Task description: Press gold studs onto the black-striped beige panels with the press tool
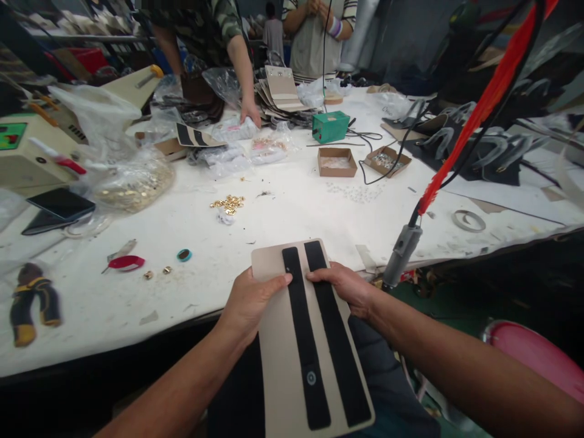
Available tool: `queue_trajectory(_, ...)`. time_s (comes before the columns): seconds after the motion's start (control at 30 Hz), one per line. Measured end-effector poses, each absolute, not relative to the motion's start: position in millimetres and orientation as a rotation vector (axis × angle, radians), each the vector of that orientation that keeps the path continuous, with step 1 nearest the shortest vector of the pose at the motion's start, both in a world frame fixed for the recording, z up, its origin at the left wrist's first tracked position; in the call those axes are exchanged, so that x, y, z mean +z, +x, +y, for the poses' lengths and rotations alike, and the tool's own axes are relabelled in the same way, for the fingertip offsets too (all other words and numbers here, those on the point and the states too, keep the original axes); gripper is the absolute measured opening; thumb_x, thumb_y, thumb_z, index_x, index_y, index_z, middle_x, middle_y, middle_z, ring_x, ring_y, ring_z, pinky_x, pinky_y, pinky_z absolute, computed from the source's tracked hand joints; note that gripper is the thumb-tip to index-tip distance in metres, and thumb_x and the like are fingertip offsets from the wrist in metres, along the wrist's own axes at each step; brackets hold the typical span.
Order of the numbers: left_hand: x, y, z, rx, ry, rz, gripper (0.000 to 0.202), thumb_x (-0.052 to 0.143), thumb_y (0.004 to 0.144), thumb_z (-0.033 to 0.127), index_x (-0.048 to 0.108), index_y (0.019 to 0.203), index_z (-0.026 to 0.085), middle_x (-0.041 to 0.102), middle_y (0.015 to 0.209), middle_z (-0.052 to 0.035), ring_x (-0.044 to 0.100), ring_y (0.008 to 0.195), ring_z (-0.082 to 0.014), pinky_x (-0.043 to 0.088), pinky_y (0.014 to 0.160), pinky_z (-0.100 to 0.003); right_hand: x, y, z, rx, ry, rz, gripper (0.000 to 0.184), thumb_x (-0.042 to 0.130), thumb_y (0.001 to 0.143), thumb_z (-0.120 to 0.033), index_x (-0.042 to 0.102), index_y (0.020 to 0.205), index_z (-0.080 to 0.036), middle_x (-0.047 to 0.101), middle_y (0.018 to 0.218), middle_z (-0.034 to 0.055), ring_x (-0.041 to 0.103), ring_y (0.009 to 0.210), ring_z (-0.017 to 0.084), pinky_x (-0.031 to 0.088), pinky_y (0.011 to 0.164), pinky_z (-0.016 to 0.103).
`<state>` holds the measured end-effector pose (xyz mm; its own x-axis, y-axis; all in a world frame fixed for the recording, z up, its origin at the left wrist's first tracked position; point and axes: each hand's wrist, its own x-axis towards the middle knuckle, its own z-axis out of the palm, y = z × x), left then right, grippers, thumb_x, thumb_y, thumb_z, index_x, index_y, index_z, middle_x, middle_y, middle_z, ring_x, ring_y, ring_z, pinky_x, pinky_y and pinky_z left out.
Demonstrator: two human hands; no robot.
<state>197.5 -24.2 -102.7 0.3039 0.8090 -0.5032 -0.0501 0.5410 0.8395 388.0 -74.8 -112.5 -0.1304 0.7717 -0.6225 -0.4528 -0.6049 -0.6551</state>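
Both of my hands hold a beige panel [278, 365] with rounded corners, its far end by the table edge and its near end over my lap. Two black straps [302, 316] run lengthwise along it, and the left strap carries a round metal snap [311, 378] near its lower end. My left hand [249, 298] is closed on the left edge, thumb on the left strap. On the opposite edge, my right hand [344, 286] grips with its thumb on the right strap. The fingers under the panel are hidden.
Gold hardware pieces [228, 204], a red-handled cutter [125, 262] and pliers [34, 301] lie on the white table [283, 207]. A grey-tipped tool [402, 255] hangs by a cord at right. A co-worker's hand [250, 112] touches plastic bags across the table.
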Motion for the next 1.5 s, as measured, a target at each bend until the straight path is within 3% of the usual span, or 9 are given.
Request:
queue_trajectory(0.17, -114, 203, -15, 0.634, 0.872, 1.152, 0.05, 0.092, 0.064, 0.028, 0.076, 0.109, 0.014, 0.083, 0.097, -0.0131, 0.079, 0.08, -0.0311, 0.066, 0.072, -0.041, -114, 399, -70, 1.743, -1.349, -0.642, 0.028, 0.073, 0.076, -0.023, 0.077, 0.102, -0.013, 0.082, 0.094, 0.0101, 0.076, 0.08, 0.024, 0.062, 0.075, 0.035)
queue_trajectory(0.37, -127, 211, -5, 0.588, 0.993, 1.168, 0.044, 0.087, 0.065, 0.026, 0.077, 0.106, 0.015, 0.083, 0.099, -0.0125, 0.079, 0.081, -0.0295, 0.064, 0.073, -0.039, -109, 420, -51, 1.338, -1.787, -1.373, 0.03, 0.073, 0.089, -0.041, 0.08, 0.104, -0.017, 0.082, 0.108, 0.0089, 0.075, 0.102, 0.03, 0.058, 0.083, 0.036)
queue_trajectory(0.67, -140, 221, 9, 0.482, 1.357, 1.331, 0.025, 0.078, 0.067, 0.022, 0.079, 0.092, 0.017, 0.082, 0.086, -0.0065, 0.078, 0.08, -0.0277, 0.057, 0.064, -0.032, -119, 407, -29, 1.102, -2.183, -1.504, 0.031, 0.074, 0.087, -0.043, 0.08, 0.093, -0.013, 0.08, 0.1, 0.0142, 0.075, 0.091, 0.028, 0.052, 0.074, 0.033)
queue_trajectory(0.83, -141, 222, 10, 0.483, 1.524, 1.344, 0.021, 0.075, 0.071, 0.021, 0.077, 0.092, 0.019, 0.082, 0.092, -0.0056, 0.077, 0.087, -0.0276, 0.057, 0.07, -0.033, -119, 404, -26, 1.072, -2.264, -1.501, 0.039, 0.074, 0.083, -0.048, 0.077, 0.094, -0.011, 0.079, 0.098, 0.0168, 0.074, 0.087, 0.028, 0.049, 0.067, 0.031)
queue_trajectory(0.93, -138, 220, 10, 0.498, 1.609, 1.34, 0.029, 0.075, 0.072, 0.02, 0.075, 0.101, 0.018, 0.081, 0.1, -0.0072, 0.076, 0.094, -0.0296, 0.059, 0.082, -0.038, -120, 404, -26, 1.055, -2.28, -1.497, 0.043, 0.075, 0.082, -0.05, 0.077, 0.098, -0.01, 0.079, 0.101, 0.0184, 0.073, 0.088, 0.029, 0.048, 0.066, 0.03)
queue_trajectory(1.1, -145, 209, 7, 0.75, 1.99, 1.463, 0.082, 0.08, 0.075, 0.025, 0.051, 0.151, 0.018, 0.064, 0.145, -0.0165, 0.06, 0.135, -0.0369, 0.051, 0.11, -0.053, -119, 402, -25, 1.032, -2.239, -1.501, 0.041, 0.077, 0.079, -0.046, 0.077, 0.097, -0.009, 0.079, 0.098, 0.0198, 0.074, 0.086, 0.029, 0.046, 0.063, 0.03)
queue_trajectory(1.2, -161, 200, 11, 0.938, 2.416, 1.235, 0.064, 0.082, 0.078, 0.026, 0.066, 0.139, 0.027, 0.06, 0.152, -0.0106, 0.054, 0.141, -0.0375, 0.046, 0.116, -0.059, -117, 399, -25, 1.02, -2.188, -1.526, 0.037, 0.077, 0.078, -0.042, 0.078, 0.096, -0.009, 0.079, 0.097, 0.0181, 0.073, 0.084, 0.027, 0.047, 0.062, 0.029)
queue_trajectory(1.33, -181, 194, 20, 0.896, 2.607, 0.949, 0.022, 0.078, 0.087, 0.028, 0.08, 0.108, 0.032, 0.077, 0.13, -0.002, 0.065, 0.129, -0.0337, 0.054, 0.108, -0.058, -117, 401, -24, 1.059, -2.098, -1.587, 0.024, 0.077, 0.08, -0.035, 0.081, 0.092, -0.015, 0.08, 0.09, 0.0095, 0.072, 0.079, 0.02, 0.046, 0.061, 0.024)
queue_trajectory(1.5, -187, 193, 24, 0.851, 2.571, 0.961, 0.022, 0.078, 0.087, 0.033, 0.082, 0.109, 0.035, 0.079, 0.126, -0.0005, 0.069, 0.123, -0.034, 0.057, 0.104, -0.059, -113, 436, 8, 0.894, -2.127, -1.577, 0.025, 0.079, 0.083, -0.042, 0.081, 0.089, -0.019, 0.076, 0.074, 0.0027, 0.069, 0.066, 0.016, 0.047, 0.063, 0.024)
